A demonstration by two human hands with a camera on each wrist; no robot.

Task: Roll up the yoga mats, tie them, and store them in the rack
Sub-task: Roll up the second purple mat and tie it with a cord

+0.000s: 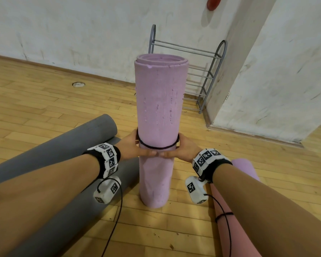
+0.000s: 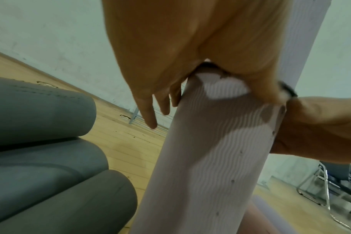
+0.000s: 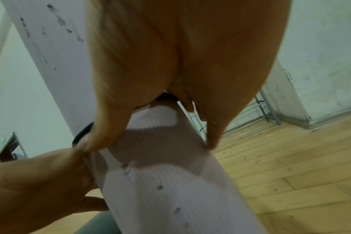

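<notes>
While the rolled lilac yoga mat stands on end on the wooden floor, the left hand and right hand clasp its middle, apparently sliding the black elastic band into place. Upright, it stays tight, short of the metal rack.

Five rolled foam yoga mats: 2 lilac – one upright, one lying at right – 2 grey on the floor, 1 salmon-pink. Two black elastic bands, 1 grey metal tiered rack. Two hands, w/ 2 wrist cameras.
</notes>
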